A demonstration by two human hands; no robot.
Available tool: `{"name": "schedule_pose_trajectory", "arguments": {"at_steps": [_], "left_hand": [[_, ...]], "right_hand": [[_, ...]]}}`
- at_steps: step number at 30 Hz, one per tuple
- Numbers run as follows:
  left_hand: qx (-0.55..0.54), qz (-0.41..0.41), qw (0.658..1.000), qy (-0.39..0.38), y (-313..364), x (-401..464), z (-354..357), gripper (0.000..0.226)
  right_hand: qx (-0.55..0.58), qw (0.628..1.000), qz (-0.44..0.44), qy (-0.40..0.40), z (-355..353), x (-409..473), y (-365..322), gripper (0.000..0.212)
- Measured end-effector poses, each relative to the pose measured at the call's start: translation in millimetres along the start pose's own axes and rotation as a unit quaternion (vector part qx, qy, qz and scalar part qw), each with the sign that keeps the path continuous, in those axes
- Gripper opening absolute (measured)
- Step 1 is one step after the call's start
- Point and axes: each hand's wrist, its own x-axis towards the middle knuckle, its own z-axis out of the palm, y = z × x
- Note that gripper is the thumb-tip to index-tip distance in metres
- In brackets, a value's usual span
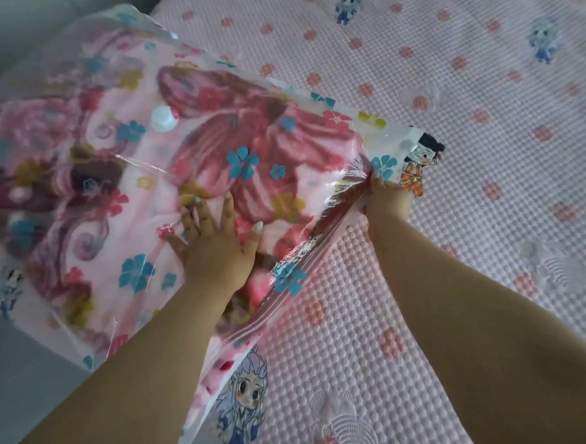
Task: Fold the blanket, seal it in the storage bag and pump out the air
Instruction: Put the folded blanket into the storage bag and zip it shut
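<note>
A clear storage bag (374, 122) printed with blue, pink and yellow flowers lies on the bed, with the folded pink patterned blanket (235, 137) inside it. A white round valve (163, 117) sits on the bag's top face. My left hand (212, 234) lies flat on the bag with fingers spread, pressing on the blanket. My right hand (387, 202) pinches the bag's zip edge (306, 254) near its far end, by the bag's right corner.
The bed is covered by a pink bumpy sheet (465, 149) with cartoon figures and flower spots, stretching right and far. The bag's left part hangs near the bed's edge, with grey floor (18, 371) at the left.
</note>
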Motion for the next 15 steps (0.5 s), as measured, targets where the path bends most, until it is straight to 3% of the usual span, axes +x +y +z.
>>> {"name": "schedule_pose_trajectory", "arguments": {"at_steps": [7,11,15], "left_hand": [[0.016,0.032,0.999,-0.032,24.0,2.9,-1.6,0.078],[0.031,0.079,0.996,-0.039,66.8,6.2,4.2,0.077],[0.031,0.128,0.99,-0.05,125.5,9.0,8.4,0.075]], "right_hand": [[0.049,0.998,0.026,0.03,-33.4,-2.7,-5.9,0.029],[0.048,0.994,0.02,0.092,-77.6,6.2,-6.6,0.038],[0.093,0.99,0.031,0.106,-131.6,16.4,1.8,0.027]]}}
